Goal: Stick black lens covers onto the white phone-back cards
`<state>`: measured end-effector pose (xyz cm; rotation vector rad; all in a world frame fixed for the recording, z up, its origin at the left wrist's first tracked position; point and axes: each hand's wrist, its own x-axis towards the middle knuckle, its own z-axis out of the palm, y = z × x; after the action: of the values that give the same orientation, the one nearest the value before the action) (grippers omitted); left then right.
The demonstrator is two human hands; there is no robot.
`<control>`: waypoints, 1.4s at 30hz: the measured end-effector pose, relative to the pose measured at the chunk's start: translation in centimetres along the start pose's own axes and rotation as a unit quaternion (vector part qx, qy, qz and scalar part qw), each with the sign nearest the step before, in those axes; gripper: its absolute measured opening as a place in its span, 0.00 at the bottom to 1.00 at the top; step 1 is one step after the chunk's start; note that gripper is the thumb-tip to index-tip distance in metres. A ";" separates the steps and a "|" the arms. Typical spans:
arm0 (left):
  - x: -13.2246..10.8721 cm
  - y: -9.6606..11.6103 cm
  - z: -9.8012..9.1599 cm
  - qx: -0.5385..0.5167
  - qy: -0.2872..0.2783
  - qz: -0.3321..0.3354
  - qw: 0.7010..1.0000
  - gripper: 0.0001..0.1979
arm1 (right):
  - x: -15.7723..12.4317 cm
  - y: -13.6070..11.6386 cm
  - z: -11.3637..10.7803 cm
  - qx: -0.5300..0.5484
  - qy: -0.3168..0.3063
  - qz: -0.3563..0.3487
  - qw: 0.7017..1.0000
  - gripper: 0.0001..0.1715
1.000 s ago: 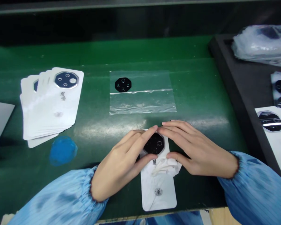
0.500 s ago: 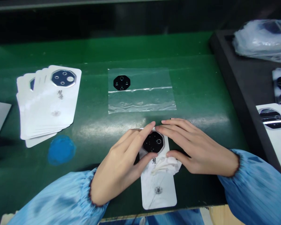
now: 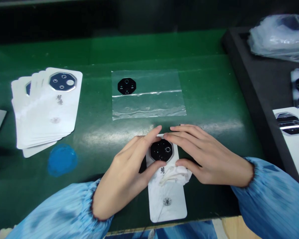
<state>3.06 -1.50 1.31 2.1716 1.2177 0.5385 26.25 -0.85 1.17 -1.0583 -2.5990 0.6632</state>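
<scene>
Head view: the right hand (image 3: 201,154) is spread wide; the left hand (image 3: 126,176) arches — whether it grips, I can't say. Between them, the white phone back panel (image 3: 166,210) runs twelve to six; its black octagonal camera cover (image 3: 160,150), nearer the left hand, lies at that hand's two o'clock.

A wide green worktable (image 3: 97,103) with a smooth, faintly glossy top is spread across the view. Whitish light is reflected along its middle, and a more vivid green is shown on its far side. Beyond the worktable, the view is bounded by a broad black background band (image 3: 89,20), dimly lit. Below the worktable's near edge, toward its right, a pale wood-coloured surface (image 3: 236,227) is partly seen.
</scene>
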 end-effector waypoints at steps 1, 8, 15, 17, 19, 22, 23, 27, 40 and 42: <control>0.0 0.0 0.0 -0.001 0.000 -0.003 1.000 0.38 | 0.0 0.0 0.0 -0.001 0.000 -0.001 1.000 0.29; 0.2 0.4 0.0 -0.002 0.000 -0.019 1.000 0.37 | 0.1 0.1 0.1 0.013 0.008 -0.013 1.000 0.21; 0.1 0.4 0.2 0.003 0.005 -0.005 1.000 0.36 | 0.0 0.1 0.0 0.012 0.009 -0.018 1.000 0.17; 0.1 0.4 0.2 0.017 0.003 0.004 1.000 0.34 | 0.0 0.1 0.0 0.011 0.005 -0.018 1.000 0.17; 0.1 0.4 0.2 0.026 0.002 0.014 1.000 0.33 | 0.0 0.2 0.0 0.008 0.002 -0.022 1.000 0.17; 0.2 0.4 0.0 0.018 0.000 0.023 1.000 0.33 | 0.0 0.2 0.0 0.004 0.000 -0.024 1.000 0.17; 0.2 0.4 0.0 0.013 -0.002 0.023 1.000 0.33 | 0.1 0.2 0.0 0.003 0.001 -0.023 1.000 0.17; 0.1 0.5 -0.2 0.013 -0.008 0.020 1.000 0.33 | 0.1 0.3 0.1 0.000 0.000 -0.022 1.000 0.17; 0.2 1.0 -0.1 0.043 0.004 0.033 0.999 0.30 | 0.2 0.1 0.2 0.020 -0.015 0.014 1.000 0.29; 0.3 1.0 -0.1 0.046 0.003 0.035 0.998 0.30 | 0.2 0.1 0.2 0.022 -0.016 0.013 1.000 0.28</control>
<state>3.76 -1.65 2.09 2.2999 1.1948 0.5286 26.09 -0.67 0.91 -1.0773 -2.5895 0.7462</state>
